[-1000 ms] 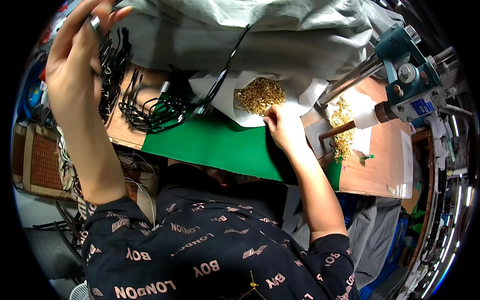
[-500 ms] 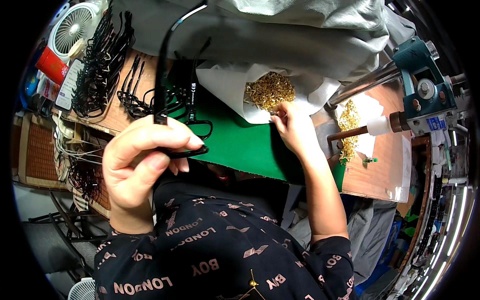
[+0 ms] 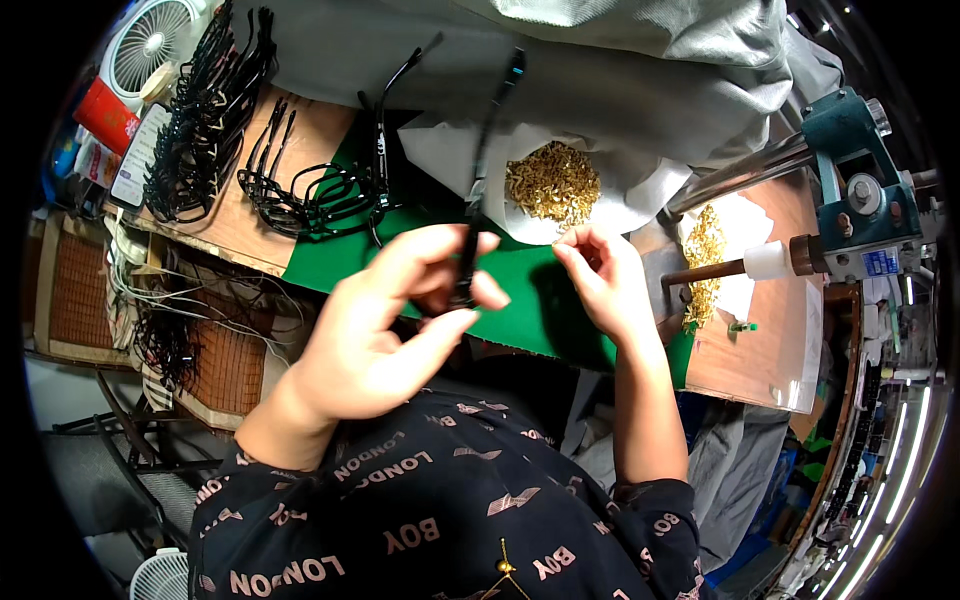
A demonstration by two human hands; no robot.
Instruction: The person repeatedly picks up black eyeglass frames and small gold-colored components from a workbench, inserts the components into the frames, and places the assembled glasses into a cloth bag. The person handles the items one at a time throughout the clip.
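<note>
My left hand [image 3: 365, 345] is closed around a black eyeglass frame [image 3: 478, 180], held up above the work surface with one temple arm pointing upward. The fingers cover much of its front. To the right, my right hand [image 3: 612, 285] has thumb and forefinger pinched together; anything between them is too small to make out. Just beyond those fingertips lies a heap of small gold-coloured metal pieces [image 3: 553, 185] on a white sheet [image 3: 440, 150]. Several more black eyeglass frames [image 3: 315, 205] rest at the left, partly on a green mat [image 3: 520, 312].
A teal machine [image 3: 865, 190] with a horizontal rod stands at the right, above a second gold pile [image 3: 705, 265]. Stacked black frames [image 3: 205, 130], a phone [image 3: 140, 160], a red packet [image 3: 106, 115] and a white fan [image 3: 153, 45] crowd the far left. Grey cloth [image 3: 640, 80] drapes behind.
My left hand has moved right with the eyeglass frame and turned it. The right hand has drawn back slightly from the gold heap.
</note>
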